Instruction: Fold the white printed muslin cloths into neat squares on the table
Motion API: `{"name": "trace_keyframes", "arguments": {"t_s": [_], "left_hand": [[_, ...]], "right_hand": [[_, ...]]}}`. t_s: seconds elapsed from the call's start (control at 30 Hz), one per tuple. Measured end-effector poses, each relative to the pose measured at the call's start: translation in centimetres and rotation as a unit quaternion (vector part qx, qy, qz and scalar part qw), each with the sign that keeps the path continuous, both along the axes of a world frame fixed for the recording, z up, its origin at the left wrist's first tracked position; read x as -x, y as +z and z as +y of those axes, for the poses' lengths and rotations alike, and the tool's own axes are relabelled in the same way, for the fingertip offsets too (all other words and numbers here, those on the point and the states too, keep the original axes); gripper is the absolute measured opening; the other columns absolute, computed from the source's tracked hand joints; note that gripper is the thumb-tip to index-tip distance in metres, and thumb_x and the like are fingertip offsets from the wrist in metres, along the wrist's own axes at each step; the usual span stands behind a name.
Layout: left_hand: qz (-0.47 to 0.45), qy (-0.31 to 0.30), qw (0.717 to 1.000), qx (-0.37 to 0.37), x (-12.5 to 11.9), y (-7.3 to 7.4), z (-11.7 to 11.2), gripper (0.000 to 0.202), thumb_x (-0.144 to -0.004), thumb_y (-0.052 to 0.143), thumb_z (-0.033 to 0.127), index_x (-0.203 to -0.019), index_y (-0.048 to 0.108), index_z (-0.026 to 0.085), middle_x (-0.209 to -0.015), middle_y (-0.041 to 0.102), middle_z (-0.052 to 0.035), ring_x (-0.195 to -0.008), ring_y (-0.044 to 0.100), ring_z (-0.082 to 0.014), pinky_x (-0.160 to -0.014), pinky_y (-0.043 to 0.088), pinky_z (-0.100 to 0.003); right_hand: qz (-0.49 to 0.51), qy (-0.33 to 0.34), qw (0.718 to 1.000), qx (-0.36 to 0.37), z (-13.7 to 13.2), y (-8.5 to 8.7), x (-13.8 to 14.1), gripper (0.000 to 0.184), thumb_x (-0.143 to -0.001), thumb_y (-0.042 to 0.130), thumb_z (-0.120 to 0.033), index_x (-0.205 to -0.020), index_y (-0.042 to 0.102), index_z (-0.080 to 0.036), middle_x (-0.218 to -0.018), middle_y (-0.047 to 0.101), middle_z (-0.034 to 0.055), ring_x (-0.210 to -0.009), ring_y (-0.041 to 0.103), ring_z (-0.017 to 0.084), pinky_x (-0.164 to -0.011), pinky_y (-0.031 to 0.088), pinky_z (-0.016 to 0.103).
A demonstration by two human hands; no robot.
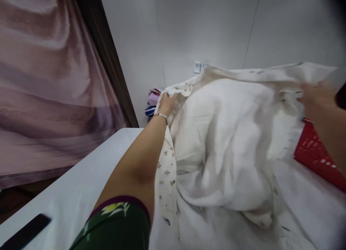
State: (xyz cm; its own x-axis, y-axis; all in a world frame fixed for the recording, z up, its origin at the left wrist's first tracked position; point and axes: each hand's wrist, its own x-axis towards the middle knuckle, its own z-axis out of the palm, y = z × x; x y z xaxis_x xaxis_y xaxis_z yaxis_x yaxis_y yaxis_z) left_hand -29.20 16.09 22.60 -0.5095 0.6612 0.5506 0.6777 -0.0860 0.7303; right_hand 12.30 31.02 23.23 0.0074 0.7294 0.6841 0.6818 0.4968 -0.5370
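Observation:
A large white cloth with small printed leaves along its edge is lifted over the white table and billows in the middle. My left hand, with a thin bracelet at the wrist, is closed on the cloth's upper left edge. My right hand, blurred by motion, grips the cloth's upper right edge. Both arms are stretched forward and the cloth hangs between them, its lower part resting on the table.
A red plastic basket stands on the table at the right. Folded coloured clothes lie at the far table end by the grey wall. A dark flat object lies at the near left corner. A pink curtain hangs left.

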Motion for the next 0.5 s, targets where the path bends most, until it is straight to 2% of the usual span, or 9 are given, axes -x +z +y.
{"name": "trace_keyframes", "arguments": {"t_s": [0.03,0.1,0.13,0.2,0.27,0.33,0.4,0.43,0.5], "left_hand": [[0.004,0.007,1.0,-0.001,-0.3,-1.3,0.3,0.046,-0.082,0.052,0.033,-0.118,0.048,0.003,-0.12,0.053,-0.022,-0.116,0.047,-0.0287,-0.1,0.032,-0.046],[0.08,-0.054,0.995,-0.013,-0.8,-5.0,-1.0,0.054,-0.082,0.054,0.035,-0.129,0.041,0.011,-0.136,0.043,-0.016,-0.126,0.038,-0.0246,-0.105,0.028,-0.039],[0.1,-0.074,0.992,0.002,-0.9,-7.2,-2.6,0.052,-0.082,0.054,0.037,-0.128,0.043,0.015,-0.138,0.04,-0.0131,-0.128,0.036,-0.0238,-0.106,0.028,-0.037],[0.109,-0.067,0.99,0.064,-0.5,-11.6,-7.0,0.046,-0.08,0.054,0.041,-0.12,0.051,0.018,-0.137,0.043,-0.0112,-0.128,0.037,-0.025,-0.103,0.033,-0.038],[0.078,-0.029,0.989,0.121,0.4,-15.3,-12.0,0.043,-0.08,0.049,0.045,-0.113,0.055,0.019,-0.128,0.051,-0.0106,-0.118,0.047,-0.0244,-0.093,0.042,-0.036],[0.033,0.021,0.983,0.18,0.9,-18.1,-16.7,0.043,-0.079,0.048,0.049,-0.107,0.057,0.018,-0.113,0.059,-0.0099,-0.1,0.058,-0.0231,-0.081,0.048,-0.035],[-0.01,0.076,0.97,0.232,0.6,-20.1,-20.7,0.047,-0.073,0.051,0.054,-0.101,0.057,0.017,-0.099,0.062,-0.0088,-0.083,0.061,-0.0229,-0.075,0.049,-0.037],[-0.034,0.092,0.964,0.247,0.0,-20.9,-22.3,0.048,-0.071,0.052,0.055,-0.098,0.057,0.016,-0.094,0.063,-0.0079,-0.077,0.061,-0.0227,-0.071,0.049,-0.037],[-0.092,0.086,0.951,0.283,-2.2,-22.3,-24.9,0.045,-0.07,0.052,0.057,-0.091,0.057,0.018,-0.084,0.064,-0.0049,-0.066,0.06,-0.0222,-0.064,0.048,-0.036]], "right_hand": [[0.003,0.004,1.0,0.01,-0.5,-1.2,0.9,0.073,-0.088,0.029,-0.053,-0.13,0.038,0.006,-0.123,0.049,0.0261,-0.112,0.05,0.025,-0.082,0.039,0.033],[0.0,0.047,0.997,0.055,-3.0,-5.1,2.2,0.077,-0.083,0.04,-0.054,-0.135,0.036,0.003,-0.127,0.048,0.0244,-0.116,0.047,0.025,-0.085,0.038,0.031],[-0.031,0.091,0.986,0.134,-4.8,-7.7,2.4,0.074,-0.082,0.042,-0.053,-0.133,0.041,0.001,-0.12,0.055,0.0223,-0.109,0.053,0.025,-0.082,0.041,0.031],[-0.037,0.144,0.958,0.244,-8.8,-13.3,1.7,0.066,-0.078,0.049,-0.052,-0.125,0.053,-0.007,-0.105,0.066,0.0154,-0.095,0.061,0.024,-0.08,0.045,0.032],[-0.007,0.184,0.939,0.291,-12.5,-18.5,-0.2,0.058,-0.07,0.057,-0.052,-0.113,0.063,-0.014,-0.108,0.065,0.0103,-0.093,0.062,0.025,-0.083,0.047,0.033],[0.017,0.155,0.933,0.323,-15.3,-22.5,-2.5,0.053,-0.068,0.057,-0.055,-0.105,0.066,-0.018,-0.112,0.064,0.0085,-0.093,0.063,0.026,-0.082,0.049,0.034],[0.028,0.118,0.92,0.372,-17.6,-25.0,-4.4,0.053,-0.068,0.055,-0.057,-0.104,0.066,-0.019,-0.11,0.065,0.0076,-0.097,0.062,0.027,-0.081,0.051,0.033],[0.04,0.104,0.911,0.397,-18.5,-25.8,-5.0,0.056,-0.066,0.055,-0.059,-0.105,0.065,-0.02,-0.106,0.067,0.0077,-0.095,0.062,0.027,-0.078,0.052,0.033],[0.045,0.116,0.889,0.441,-20.3,-26.5,-5.3,0.06,-0.065,0.053,-0.063,-0.103,0.066,-0.019,-0.102,0.068,0.0081,-0.094,0.063,0.028,-0.077,0.053,0.033]]}}
